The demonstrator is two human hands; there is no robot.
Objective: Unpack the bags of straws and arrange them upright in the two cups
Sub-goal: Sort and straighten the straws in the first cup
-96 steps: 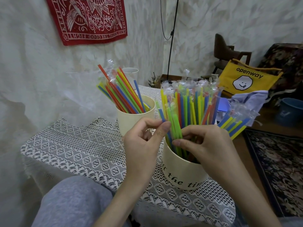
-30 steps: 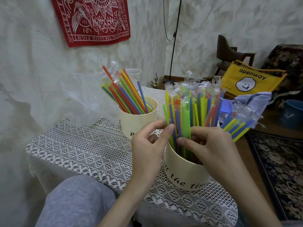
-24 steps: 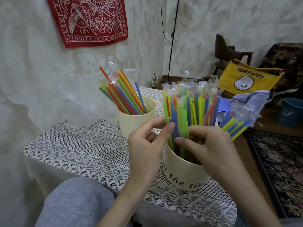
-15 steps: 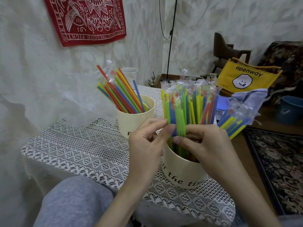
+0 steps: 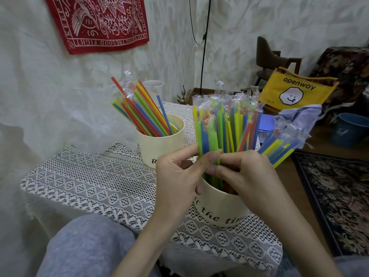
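— Where are the straws right now?

— Most of them, the wrapped straws (image 5: pixel 227 126), stand upright in the near cup (image 5: pixel 219 206), a cream cup with black lettering at the front edge of the lace tablecloth (image 5: pixel 95 182). A few green and blue ones at the near left of that bunch are pinched between both hands just above the rim.

— How are the hands set?

— The left hand (image 5: pixel 175 176) has its thumb and forefinger closed on those straws from the left, its other fingers curled behind. The right hand (image 5: pixel 247 176) meets it from the right, fingertips curled in on the same straws. Whether the right hand also grips the fanned bundle (image 5: pixel 279 146) that sticks out to the right past its knuckles, I cannot tell; the hand hides its lower end.

— And the second cup?

— The far cup (image 5: pixel 161 142) stands behind and to the left, apart from the near one, holding unwrapped straws (image 5: pixel 143 114) that lean left, with some clear wrapper at their tops.

— Anything else around?

— A white cup (image 5: pixel 153 86) behind the far cup, a red wall hanging (image 5: pixel 99 23), a yellow bag (image 5: pixel 295 90) printed "openway", a blue bucket (image 5: pixel 351 128), and a grey-clad knee (image 5: pixel 85 246) at the bottom.
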